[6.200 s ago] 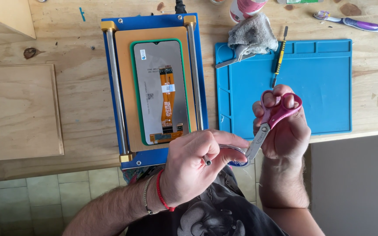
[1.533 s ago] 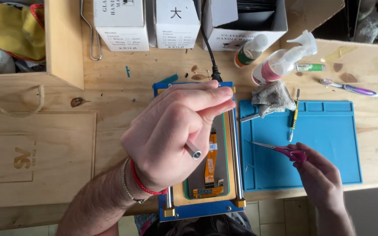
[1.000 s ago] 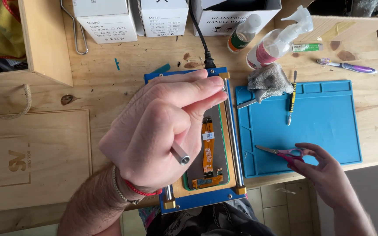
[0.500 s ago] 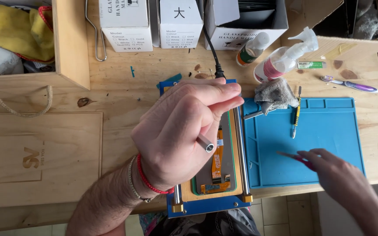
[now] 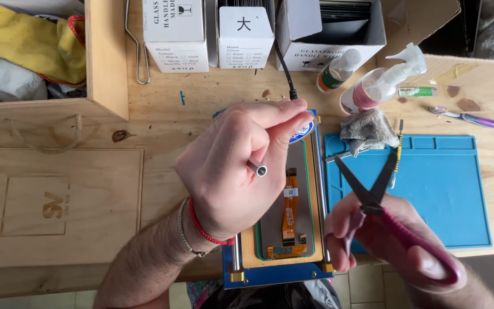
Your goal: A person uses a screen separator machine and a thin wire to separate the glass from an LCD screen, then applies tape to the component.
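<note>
My left hand (image 5: 238, 169) hovers over the blue-framed fixture (image 5: 281, 272) and pinches a slim metal tool (image 5: 257, 168) whose hollow end points toward the camera. Under it lies a phone display panel (image 5: 286, 220) with an orange flex cable, partly hidden by the hand. My right hand (image 5: 387, 243) grips pink-handled scissors (image 5: 373, 189) with the blades spread, held above the left edge of the blue work mat (image 5: 447, 189).
At the back stand white cardboard boxes (image 5: 175, 34), a spray bottle (image 5: 381, 86) and a small bottle (image 5: 335, 70). A grey cloth (image 5: 367, 130), a screwdriver (image 5: 397, 150) and a purple tool (image 5: 470, 118) lie near the mat. A wooden crate (image 5: 107, 63) with rags sits left.
My right hand picked the scissors up off the blue mat and opened the blades. My left hand stayed over the fixture with the metal tool.
</note>
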